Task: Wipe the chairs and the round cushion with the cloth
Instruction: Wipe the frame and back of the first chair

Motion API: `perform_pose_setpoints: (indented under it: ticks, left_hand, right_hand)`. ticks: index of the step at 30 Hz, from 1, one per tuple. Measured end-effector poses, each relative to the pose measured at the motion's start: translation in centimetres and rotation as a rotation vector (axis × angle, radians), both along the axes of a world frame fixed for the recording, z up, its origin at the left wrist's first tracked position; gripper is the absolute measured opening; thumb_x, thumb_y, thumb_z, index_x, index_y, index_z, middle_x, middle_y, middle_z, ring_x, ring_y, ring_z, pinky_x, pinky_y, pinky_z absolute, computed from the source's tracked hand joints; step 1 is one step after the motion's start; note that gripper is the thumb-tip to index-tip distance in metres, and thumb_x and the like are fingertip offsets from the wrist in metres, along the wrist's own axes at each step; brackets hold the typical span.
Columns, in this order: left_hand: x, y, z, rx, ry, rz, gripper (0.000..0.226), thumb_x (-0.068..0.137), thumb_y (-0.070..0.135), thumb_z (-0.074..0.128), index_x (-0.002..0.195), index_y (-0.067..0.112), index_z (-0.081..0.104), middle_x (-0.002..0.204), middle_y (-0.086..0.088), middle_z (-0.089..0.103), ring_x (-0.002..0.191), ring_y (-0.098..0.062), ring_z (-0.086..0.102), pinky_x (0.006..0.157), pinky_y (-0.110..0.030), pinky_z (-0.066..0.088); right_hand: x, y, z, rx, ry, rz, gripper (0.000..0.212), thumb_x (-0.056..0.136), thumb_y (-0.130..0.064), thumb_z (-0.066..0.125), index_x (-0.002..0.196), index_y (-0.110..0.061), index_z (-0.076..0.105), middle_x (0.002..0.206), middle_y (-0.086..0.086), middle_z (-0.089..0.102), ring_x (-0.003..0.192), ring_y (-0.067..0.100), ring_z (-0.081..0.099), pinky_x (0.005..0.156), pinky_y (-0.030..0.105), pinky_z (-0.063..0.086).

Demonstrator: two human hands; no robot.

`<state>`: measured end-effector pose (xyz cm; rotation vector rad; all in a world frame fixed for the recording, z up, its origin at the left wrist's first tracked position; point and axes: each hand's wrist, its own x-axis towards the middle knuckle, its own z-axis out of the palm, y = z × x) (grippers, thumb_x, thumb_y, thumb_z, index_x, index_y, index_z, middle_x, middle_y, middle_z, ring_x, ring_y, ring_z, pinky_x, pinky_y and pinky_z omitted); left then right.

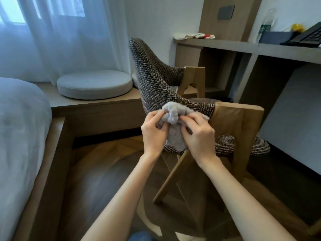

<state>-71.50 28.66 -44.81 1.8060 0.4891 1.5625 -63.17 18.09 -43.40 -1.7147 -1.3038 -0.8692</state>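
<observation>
A fluffy grey cloth [173,115] is bunched between both hands in front of the near woven-fabric chair [156,87]. My left hand [152,131] pinches the cloth's left side. My right hand [198,131] pinches its right side, thumb and fingers curled into the pile. The near chair has wooden armrests [238,119] and legs. A second chair [170,72] of the same fabric stands behind it. The round grey cushion [94,84] lies on the window bench at the left.
A bed with white bedding [19,127] fills the left edge. A desk shelf [243,47] at the right carries a telephone [309,37], a bottle and folded cloths. Sheer curtains [60,32] hang behind the cushion. Wooden floor [104,171] lies below.
</observation>
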Motion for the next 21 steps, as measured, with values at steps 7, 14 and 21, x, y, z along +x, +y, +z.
perform_pose_setpoints:
  ticks: [7, 14, 21]
  left_hand:
    - [-3.0, -0.2, -1.5, -0.15, 0.104, 0.001, 0.03, 0.083, 0.0, 0.069, 0.112, 0.003, 0.068, 0.108, -0.009, 0.066, 0.102, -0.015, 0.062, 0.085, -0.015, 0.047]
    - [-2.3, 3.2, 7.2, -0.144, -0.079, 0.065, 0.028, 0.088, 0.014, 0.067, 0.116, 0.016, 0.068, 0.109, -0.003, 0.068, 0.098, -0.01, 0.063, 0.089, -0.026, 0.052]
    - [-1.5, 4.2, 2.1, -0.194, 0.051, 0.049, 0.026, 0.085, 0.01, 0.068, 0.111, 0.005, 0.069, 0.094, -0.009, 0.072, 0.087, -0.018, 0.068, 0.072, -0.02, 0.049]
  right_hand:
    - [-2.2, 0.2, -0.5, -0.112, 0.019, 0.092, 0.02, 0.085, -0.003, 0.068, 0.104, -0.001, 0.071, 0.099, 0.013, 0.069, 0.092, 0.029, 0.065, 0.085, 0.04, 0.054]
    - [-2.5, 4.5, 7.3, 0.016, 0.004, 0.043, 0.026, 0.093, -0.012, 0.058, 0.116, -0.007, 0.067, 0.107, 0.011, 0.063, 0.1, 0.024, 0.057, 0.086, 0.035, 0.05]
    - [-2.1, 4.7, 3.5, -0.097, -0.181, -0.083, 0.014, 0.087, -0.011, 0.065, 0.097, -0.007, 0.074, 0.091, 0.011, 0.066, 0.085, 0.03, 0.062, 0.07, 0.038, 0.055]
